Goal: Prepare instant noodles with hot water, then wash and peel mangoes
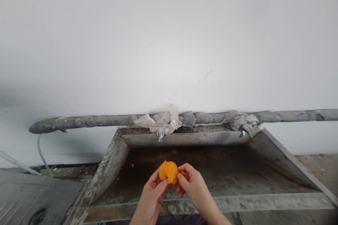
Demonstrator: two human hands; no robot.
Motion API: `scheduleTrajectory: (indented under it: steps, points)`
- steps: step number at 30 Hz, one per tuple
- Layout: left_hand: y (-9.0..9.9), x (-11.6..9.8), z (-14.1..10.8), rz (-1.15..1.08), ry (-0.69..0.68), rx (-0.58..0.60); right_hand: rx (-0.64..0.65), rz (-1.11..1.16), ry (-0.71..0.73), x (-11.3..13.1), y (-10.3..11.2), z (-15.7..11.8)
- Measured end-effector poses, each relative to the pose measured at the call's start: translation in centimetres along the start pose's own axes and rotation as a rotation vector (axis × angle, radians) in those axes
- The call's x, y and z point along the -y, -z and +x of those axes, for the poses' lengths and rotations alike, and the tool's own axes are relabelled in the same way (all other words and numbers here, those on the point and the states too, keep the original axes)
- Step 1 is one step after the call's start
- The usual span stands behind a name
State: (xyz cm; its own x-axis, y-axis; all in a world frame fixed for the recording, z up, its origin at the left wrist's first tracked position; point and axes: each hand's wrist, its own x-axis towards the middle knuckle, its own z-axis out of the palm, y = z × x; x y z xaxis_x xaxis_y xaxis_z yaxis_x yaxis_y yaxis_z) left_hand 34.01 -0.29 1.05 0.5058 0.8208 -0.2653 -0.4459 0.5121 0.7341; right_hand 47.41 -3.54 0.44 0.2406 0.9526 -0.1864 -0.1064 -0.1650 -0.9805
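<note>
My left hand (152, 194) is closed around the lower left side of a mostly peeled orange (168, 171), its thumb lying along the front of the fruit. The fruit is bright orange with a ragged, uneven surface and a small dark hollow low on its left. At the fruit's right side is my right hand (194, 184), thumb and forefinger pinched on a small orange bit of peel (184, 174), part of which shows behind the thumb. Whether that bit is still joined to the fruit is hidden by my fingers. Both hands are above the near part of a metal sink.
The long stained sink (224, 200) has a raised rim, with small orange scraps (132, 165) inside at left. Above its back edge a wrapped pipe (102, 121) carries two taps, a left tap (161, 134) and a right tap (246, 132). A grey metal surface (52, 193) stands at left.
</note>
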Motion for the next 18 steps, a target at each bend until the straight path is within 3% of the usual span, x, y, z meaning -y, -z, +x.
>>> scheduleTrajectory:
  steps: [5, 10, 18]
  points:
    - [0.3, 0.2, -0.1, 0.049, -0.038, 0.004, 0.0, 0.01, 0.004, -0.2, 0.0, -0.1]
    - [0.1, -0.1, -0.2, 0.037, -0.014, 0.1, 0.015, 0.113, -0.02, 0.5, 0.1, -0.5]
    - [-0.3, -0.3, -0.4, 0.031, 0.004, 0.093, 0.045, 0.102, -0.043, 1.1, 0.6, -0.7]
